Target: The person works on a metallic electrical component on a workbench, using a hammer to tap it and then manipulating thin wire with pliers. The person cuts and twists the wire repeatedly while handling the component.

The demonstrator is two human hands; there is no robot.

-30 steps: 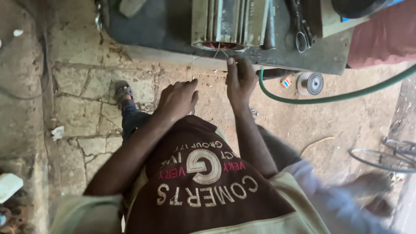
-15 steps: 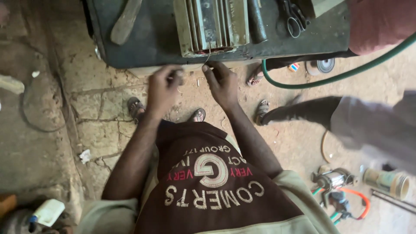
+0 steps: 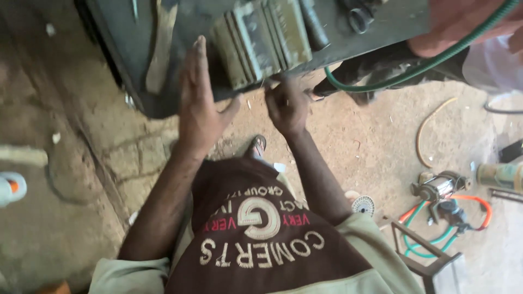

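A: What do you see from the head camera?

B: A person looks down at their own two hands. The left hand (image 3: 199, 106) is flat and open, fingers spread out. It holds nothing. It hovers by the edge of the dark metal table (image 3: 117, 43).

A: And the other hand?

B: The right hand (image 3: 286, 106) is curled up, fingers pinched at the bottom edge of the green metal block (image 3: 264, 38). I think it pinches a thin wire there, but it is too small and blurry to be sure.

A: Where is the block?

B: It sits on the table, right at the near edge, just above the right hand and beside the left one.

A: What else is around?

B: A green hose (image 3: 414, 68) loops from the table edge up to the right. On the dirt floor (image 3: 359, 147) to the right lie tools with orange and green tubes (image 3: 452, 209). A white bottle (image 3: 11, 188) lies far left.
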